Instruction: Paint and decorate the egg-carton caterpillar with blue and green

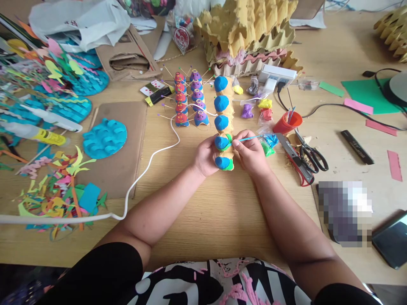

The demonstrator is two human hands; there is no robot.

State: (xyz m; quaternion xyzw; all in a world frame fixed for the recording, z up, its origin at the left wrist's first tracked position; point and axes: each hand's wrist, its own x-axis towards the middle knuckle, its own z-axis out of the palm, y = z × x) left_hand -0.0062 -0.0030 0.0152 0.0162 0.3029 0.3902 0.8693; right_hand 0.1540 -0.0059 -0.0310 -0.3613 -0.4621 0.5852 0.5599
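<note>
A long egg-carton strip (pixel 226 110) stretches away from me, its several bumps capped with blue clay. Green clay (pixel 229 164) lies beside the two nearest blue caps. My left hand (pixel 206 156) grips the near part of the strip from its left side. In my right hand (pixel 251 154) is a thin blue stick (pixel 249 138), pinched between thumb and fingers, its tip at the green clay on the second bump from me. Bags of blue clay (pixel 271 140) and green clay (pixel 267 149) lie just beyond the right hand.
Red figures (pixel 181 98) and purple figures (pixel 199 99) stand left of the strip. A white cable (pixel 149 163) crosses the left side. Right are a red cup (pixel 288 123), a cutter (pixel 294 156) and scissors (pixel 311 156). Egg trays (pixel 248 25) stand behind; paper scraps (pixel 60 195) lie left.
</note>
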